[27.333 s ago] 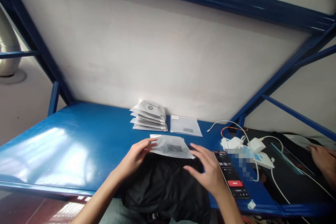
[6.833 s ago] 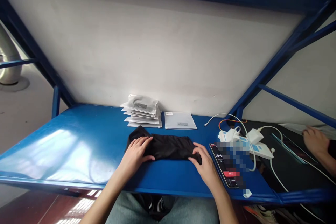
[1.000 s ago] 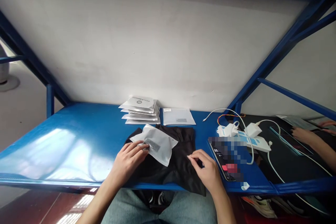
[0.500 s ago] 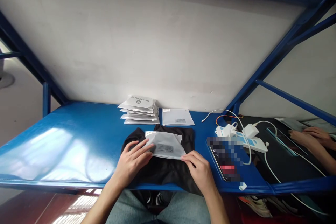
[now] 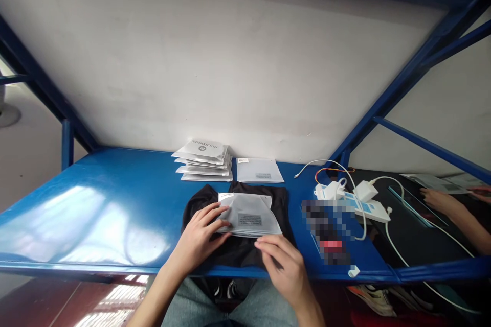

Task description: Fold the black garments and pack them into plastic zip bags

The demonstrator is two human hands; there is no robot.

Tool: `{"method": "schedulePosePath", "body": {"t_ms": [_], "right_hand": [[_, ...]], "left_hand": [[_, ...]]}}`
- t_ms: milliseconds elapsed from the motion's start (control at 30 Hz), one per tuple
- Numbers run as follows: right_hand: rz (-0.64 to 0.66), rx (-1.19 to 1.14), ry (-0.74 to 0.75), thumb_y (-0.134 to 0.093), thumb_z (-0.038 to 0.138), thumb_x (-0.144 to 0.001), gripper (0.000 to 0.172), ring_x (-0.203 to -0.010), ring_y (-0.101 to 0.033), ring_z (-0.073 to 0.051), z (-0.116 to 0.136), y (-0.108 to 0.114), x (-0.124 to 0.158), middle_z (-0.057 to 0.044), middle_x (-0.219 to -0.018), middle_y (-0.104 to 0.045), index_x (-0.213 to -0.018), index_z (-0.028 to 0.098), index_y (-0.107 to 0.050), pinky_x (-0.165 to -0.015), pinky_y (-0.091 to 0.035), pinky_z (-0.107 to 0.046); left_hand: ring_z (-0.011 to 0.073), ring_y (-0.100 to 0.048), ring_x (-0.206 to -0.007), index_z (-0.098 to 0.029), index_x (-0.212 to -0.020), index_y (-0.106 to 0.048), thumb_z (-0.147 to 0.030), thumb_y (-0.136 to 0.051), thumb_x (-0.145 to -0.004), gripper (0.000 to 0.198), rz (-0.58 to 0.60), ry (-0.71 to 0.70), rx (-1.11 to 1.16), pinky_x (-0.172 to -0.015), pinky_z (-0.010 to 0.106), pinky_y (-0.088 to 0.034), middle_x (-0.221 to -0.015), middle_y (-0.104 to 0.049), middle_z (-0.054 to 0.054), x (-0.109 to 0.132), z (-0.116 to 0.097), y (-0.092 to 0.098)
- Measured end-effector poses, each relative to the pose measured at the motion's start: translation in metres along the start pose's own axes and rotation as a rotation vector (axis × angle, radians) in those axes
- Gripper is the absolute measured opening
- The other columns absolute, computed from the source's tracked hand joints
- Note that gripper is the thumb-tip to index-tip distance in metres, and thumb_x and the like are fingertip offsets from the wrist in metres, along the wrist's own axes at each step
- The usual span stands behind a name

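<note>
A frosted plastic pouch [image 5: 249, 212] with a block of dark print lies on black cloth, perhaps a garment [image 5: 282, 204], in front of me. My left hand [image 5: 203, 230] rests on the pouch's left end, fingers stretched and apart, with the thumb by its front edge. At the middle of that front edge is my right hand [image 5: 282, 260], thumb and fingers pinched together. Whatever is between those fingertips is too small to make out. Behind the cloth lie a stack of similar pouches [image 5: 203, 158], the top one bearing a logo, and a single flat pouch [image 5: 259, 170].
To the right on the blue table [image 5: 95, 204] are a partly blurred phone [image 5: 332, 245], a white power strip [image 5: 378, 210] with chargers, and loose cables. Another person's hand [image 5: 441, 202] is at the adjoining black table. Blue frame posts [image 5: 387, 82] slope up beside the wall.
The pouch and the black cloth have shifted slightly right. My right hand has left the pouch's right corner and moved left and nearer to me. My left hand has moved slightly right.
</note>
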State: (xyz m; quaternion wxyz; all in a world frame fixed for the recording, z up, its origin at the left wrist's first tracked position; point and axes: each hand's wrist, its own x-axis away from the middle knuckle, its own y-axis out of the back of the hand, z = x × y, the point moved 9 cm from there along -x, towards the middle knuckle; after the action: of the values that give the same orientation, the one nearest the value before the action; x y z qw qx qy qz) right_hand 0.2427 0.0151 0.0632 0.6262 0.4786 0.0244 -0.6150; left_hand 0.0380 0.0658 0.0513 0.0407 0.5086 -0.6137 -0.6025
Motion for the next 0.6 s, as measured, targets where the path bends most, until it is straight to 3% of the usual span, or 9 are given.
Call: {"method": "schedulePosePath", "body": {"t_ms": [200, 367, 533, 600], "right_hand": [[0.111, 0.017, 0.011, -0.045, 0.002, -0.099, 0.05, -0.127, -0.066, -0.021, 0.013, -0.035, -0.01, -0.005, -0.133, -0.071, -0.136, 0.029, -0.066, -0.107, -0.057, -0.036], [0.11, 0.203, -0.112, -0.04, 0.005, -0.1, 0.056, -0.13, -0.062, -0.026, -0.002, -0.043, -0.028, -0.007, -0.138, -0.067, -0.146, 0.03, -0.057, -0.107, -0.056, -0.044], [0.145, 0.438, -0.198, -0.063, 0.018, -0.094, 0.059, -0.135, -0.056, -0.041, -0.024, -0.065, -0.029, -0.012, -0.144, -0.063, -0.151, 0.032, -0.052, -0.107, -0.049, -0.065], [0.168, 0.482, -0.219, -0.063, 0.016, -0.094, 0.063, -0.138, -0.054, -0.041, -0.034, -0.073, -0.026, -0.012, -0.148, -0.06, -0.153, 0.033, -0.049, -0.108, -0.049, -0.063]], "left_hand": [[0.0244, -0.064, -0.125, -0.023, -0.101, -0.069, -0.021, -0.061, -0.1, 0.008, -0.142, 0.009, 0.042, -0.102, 0.042, -0.056, -0.126, -0.073, 0.007, -0.014, -0.006, 0.001], [0.0241, -0.066, -0.119, -0.022, -0.099, -0.066, -0.02, -0.059, -0.1, 0.007, -0.23, 0.044, 0.075, -0.102, 0.043, -0.056, -0.122, -0.074, 0.008, -0.023, -0.012, 0.005], [0.0258, -0.064, -0.119, -0.023, -0.096, -0.066, -0.027, -0.059, -0.101, 0.009, -0.192, 0.075, 0.114, -0.102, 0.043, -0.055, -0.122, -0.072, 0.009, -0.024, -0.012, -0.002], [0.0247, -0.068, -0.107, -0.024, -0.095, -0.064, -0.032, -0.054, -0.103, 0.015, -0.172, 0.185, 0.117, -0.093, 0.04, -0.056, -0.112, -0.072, 0.009, -0.02, 0.001, -0.005]]}}
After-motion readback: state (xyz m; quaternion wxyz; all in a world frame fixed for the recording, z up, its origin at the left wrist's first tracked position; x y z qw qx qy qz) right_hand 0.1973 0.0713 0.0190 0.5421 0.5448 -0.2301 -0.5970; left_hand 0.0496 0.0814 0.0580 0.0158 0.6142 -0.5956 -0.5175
